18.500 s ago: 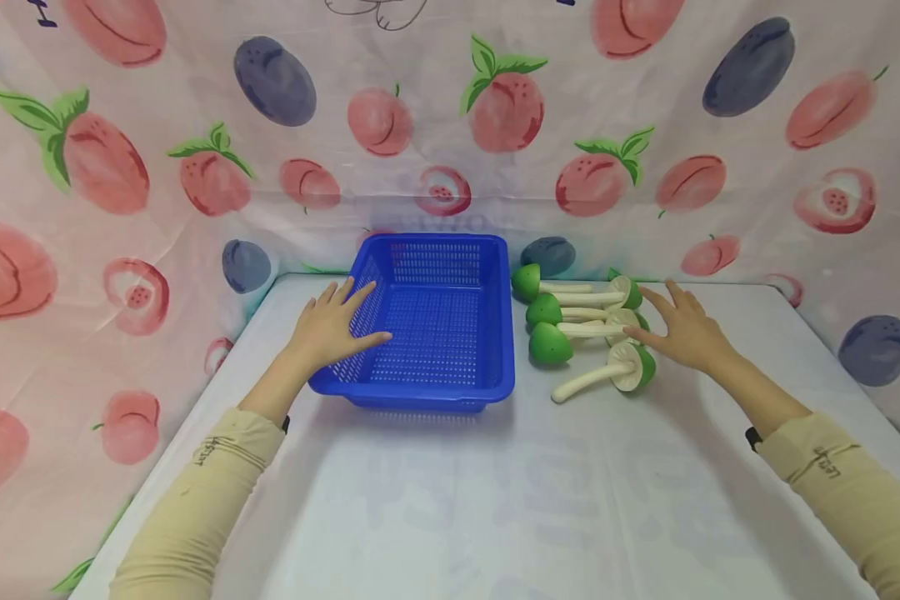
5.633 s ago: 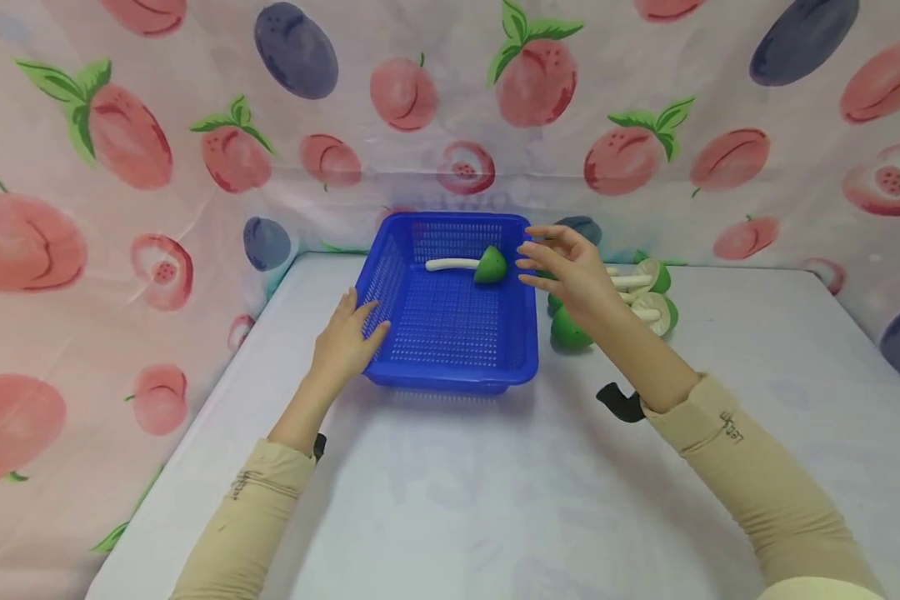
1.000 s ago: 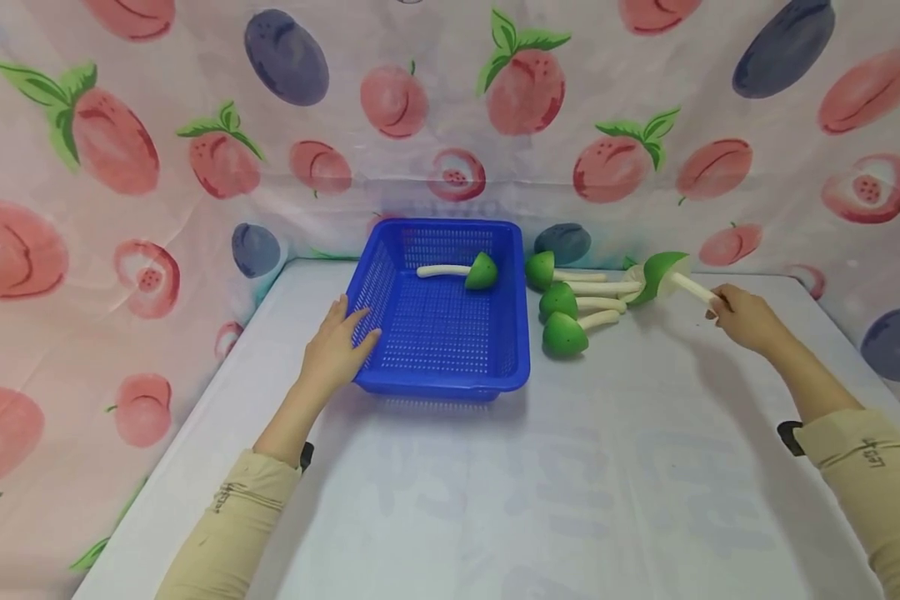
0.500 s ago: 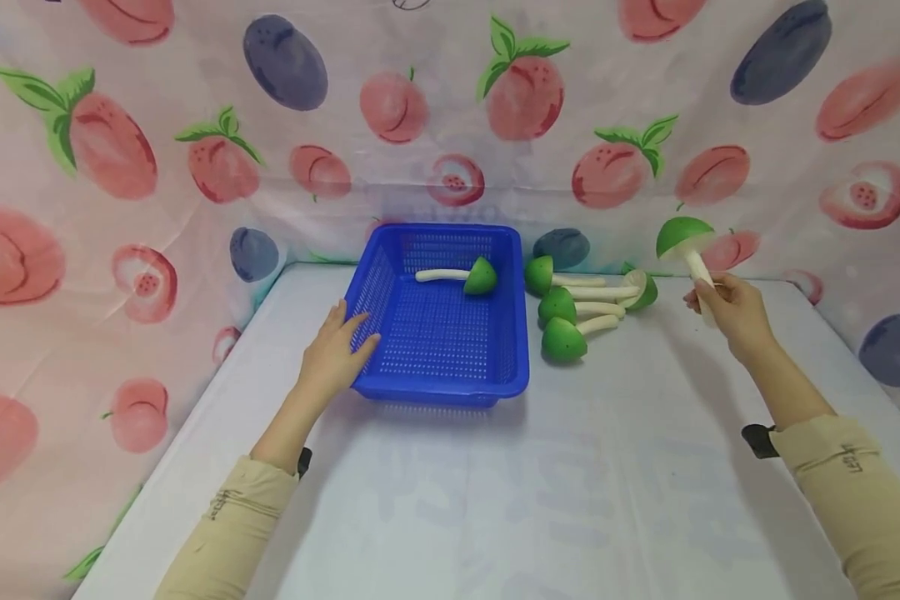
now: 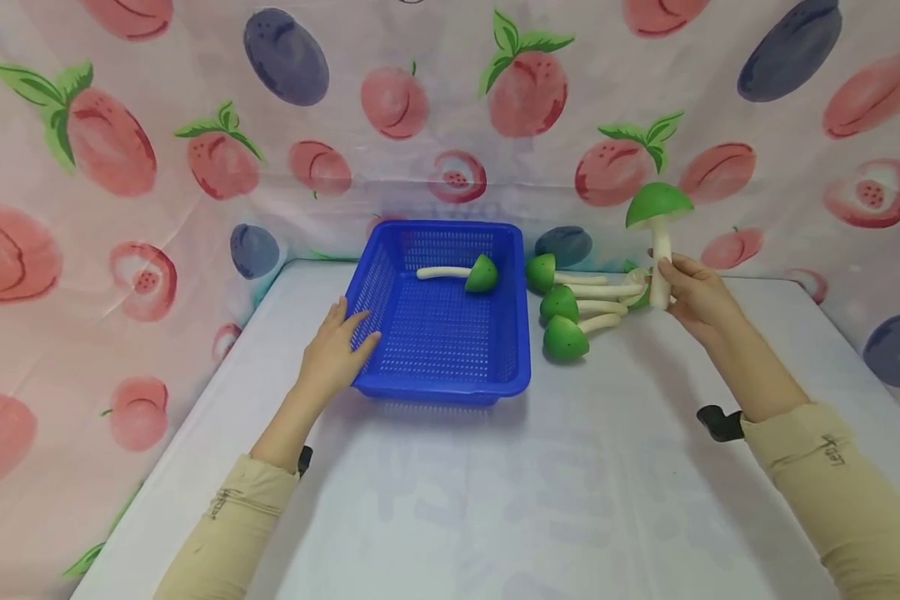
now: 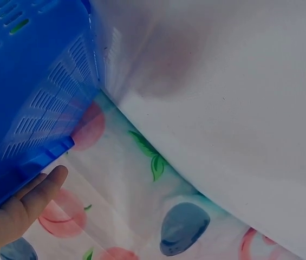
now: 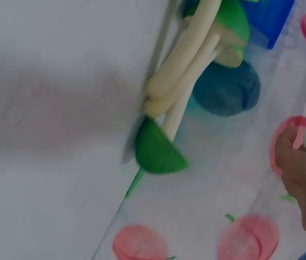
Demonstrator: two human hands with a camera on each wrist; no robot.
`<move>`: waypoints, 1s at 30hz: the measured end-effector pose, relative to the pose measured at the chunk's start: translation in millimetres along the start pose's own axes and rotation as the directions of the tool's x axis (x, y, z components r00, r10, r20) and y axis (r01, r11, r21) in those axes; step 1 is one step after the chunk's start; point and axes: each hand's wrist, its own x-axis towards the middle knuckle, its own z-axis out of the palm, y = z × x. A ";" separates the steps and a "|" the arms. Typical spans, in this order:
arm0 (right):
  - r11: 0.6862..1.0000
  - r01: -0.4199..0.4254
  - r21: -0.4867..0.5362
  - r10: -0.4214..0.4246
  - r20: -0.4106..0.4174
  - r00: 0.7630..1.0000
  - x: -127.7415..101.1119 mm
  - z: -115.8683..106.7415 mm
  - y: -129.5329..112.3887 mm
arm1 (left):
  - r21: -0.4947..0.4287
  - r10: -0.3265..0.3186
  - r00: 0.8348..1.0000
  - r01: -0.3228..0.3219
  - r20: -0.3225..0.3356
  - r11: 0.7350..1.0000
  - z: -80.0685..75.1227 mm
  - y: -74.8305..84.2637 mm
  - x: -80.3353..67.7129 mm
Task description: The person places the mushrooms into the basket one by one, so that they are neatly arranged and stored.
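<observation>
Head view showed the right hand [image 5: 692, 293] gripping a green-capped mushroom [image 5: 658, 218] by its pale stalk, upright above the table [image 5: 570, 483], right of the blue basket [image 5: 442, 333]. The left hand [image 5: 333, 350] rested with relaxed fingers on the basket's left rim.

Staged tabletop booth: fruit-print cloth [image 5: 420, 125] walls a white table [image 5: 532, 500]
</observation>
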 end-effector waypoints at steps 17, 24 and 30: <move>0.994 -0.091 0.065 0.091 0.001 0.996 22.0 52.7 10.3 | -0.002 -0.005 1.000 0.005 0.013 1.000 -1.8 0.2 0.4; 0.981 -0.106 -0.162 0.104 -0.021 0.994 37.9 69.3 15.0 | -0.004 -0.003 1.000 0.003 0.005 1.000 0.1 0.1 2.6; 0.970 -0.131 -0.204 0.122 -0.059 0.991 52.1 86.2 21.3 | -0.006 -0.011 1.000 0.011 0.000 1.000 -0.3 -0.5 0.2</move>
